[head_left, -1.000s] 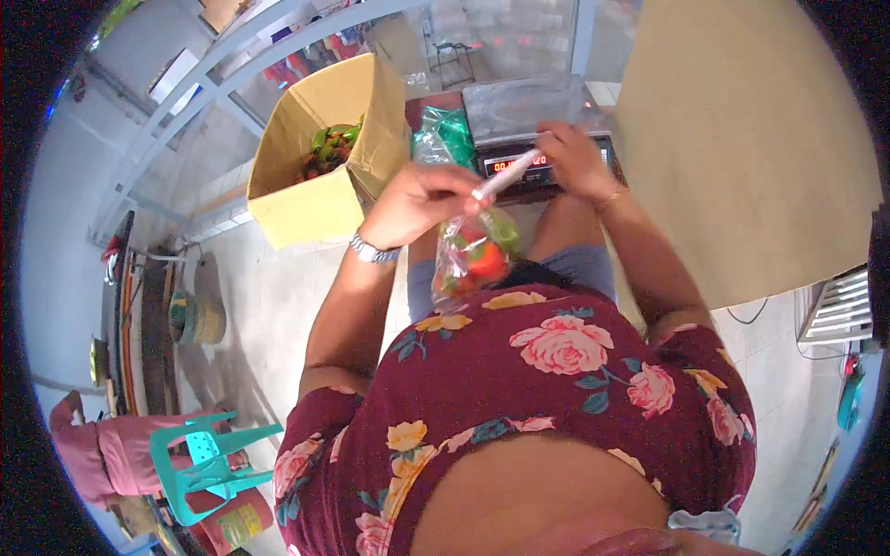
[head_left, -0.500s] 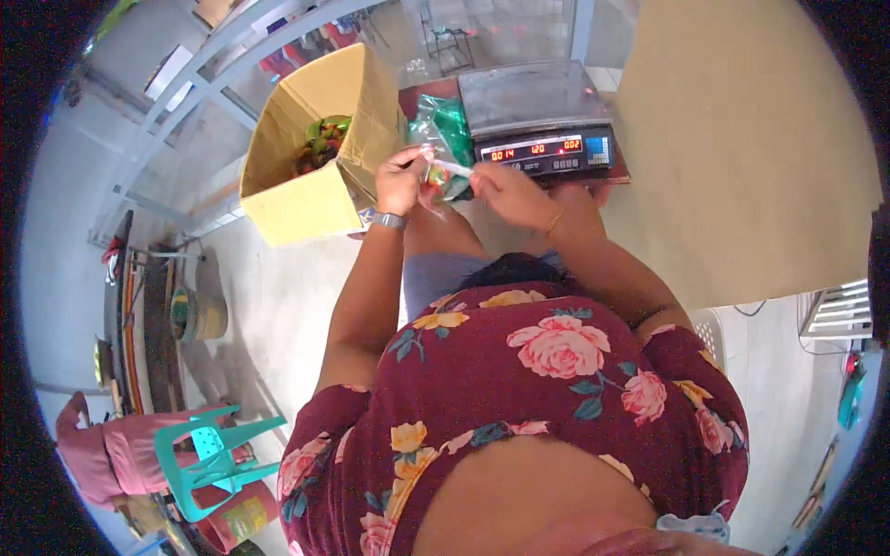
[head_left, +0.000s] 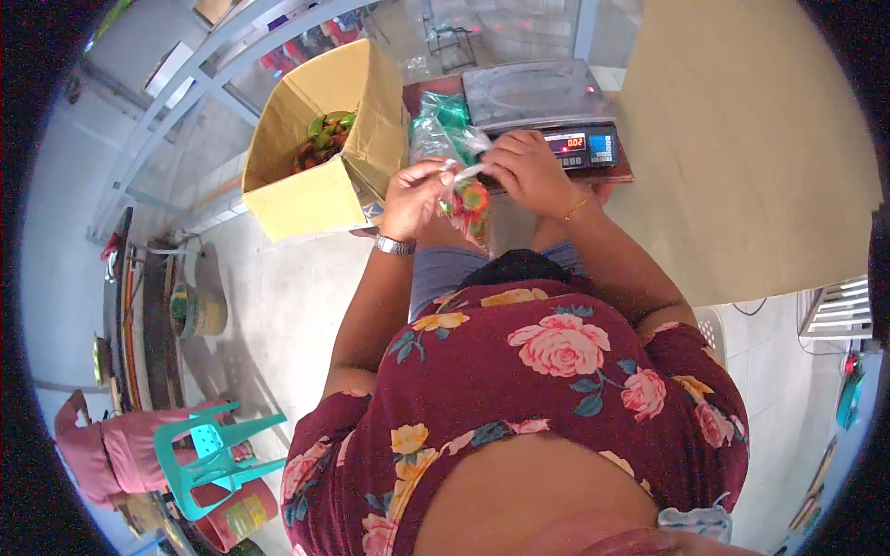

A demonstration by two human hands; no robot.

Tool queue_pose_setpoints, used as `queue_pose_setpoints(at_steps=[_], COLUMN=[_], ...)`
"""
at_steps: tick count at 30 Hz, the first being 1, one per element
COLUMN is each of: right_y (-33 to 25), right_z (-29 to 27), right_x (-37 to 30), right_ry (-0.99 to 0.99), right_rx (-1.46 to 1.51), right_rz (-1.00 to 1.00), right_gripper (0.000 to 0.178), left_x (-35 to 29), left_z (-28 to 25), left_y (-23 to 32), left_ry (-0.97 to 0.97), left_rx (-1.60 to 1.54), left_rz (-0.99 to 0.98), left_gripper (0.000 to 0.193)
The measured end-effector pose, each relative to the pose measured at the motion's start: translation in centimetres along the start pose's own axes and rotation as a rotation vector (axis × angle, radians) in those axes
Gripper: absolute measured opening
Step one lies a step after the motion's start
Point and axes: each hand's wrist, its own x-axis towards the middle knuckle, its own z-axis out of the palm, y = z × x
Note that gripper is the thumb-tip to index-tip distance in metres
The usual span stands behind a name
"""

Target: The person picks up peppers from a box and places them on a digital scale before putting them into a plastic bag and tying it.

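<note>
While hands [head_left: 417, 196] pinch bag [head_left: 471, 209], digits [head_left: 575, 143] glow.

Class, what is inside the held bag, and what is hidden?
Inside the bag: red, orange and green produce. Pieces behind the front ones cannot be seen, and the left hand and right hand cover parts of its neck.

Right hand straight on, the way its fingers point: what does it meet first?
The right hand would likely meet the clear bag's neck first, then probably the left hand; depth is unclear.

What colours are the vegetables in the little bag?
Red, orange and green, through the clear plastic bag; head view.
</note>
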Motion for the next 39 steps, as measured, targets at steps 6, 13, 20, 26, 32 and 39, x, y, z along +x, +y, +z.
queue_pose_setpoints(at_steps=[6,13,20,26,32,39], right_y=[1.4,4.0,2.0,-1.3,-2.3,2.9], right_z=[-2.0,-0.7,12.1,14.9,6.0,-2.4], right_x=[0.0,1.3,-0.1,-2.7,-1.0,1.9], right_ry=[0.088,0.225,-0.204,0.06,-0.154,-0.006], right_rx=[-0.392,-0.356,0.263,0.614,0.678,0.236], right_rz=[-0.169,-0.24,0.282,0.201,0.377,0.059], right_gripper=[0.017,0.012,0.03,0.028,0.022,0.024], left_x=[-0.5,-0.3,3.3,5.5,4.0,1.8], left_z=[-0.3,1.9,3.0,-0.7,-3.3,-0.2], left_y=[0.1,2.1,1.1,-2.1,-3.6,1.2], left_ry=[-0.117,-0.306,0.02,0.459,0.386,-0.064], left_rx=[0.027,0.002,-0.344,-0.334,0.14,0.493], left_rz=[0.008,-0.091,-0.085,-0.118,-0.077,-0.03], left_gripper=[0.014,0.016,0.017,0.014,0.017,0.011])
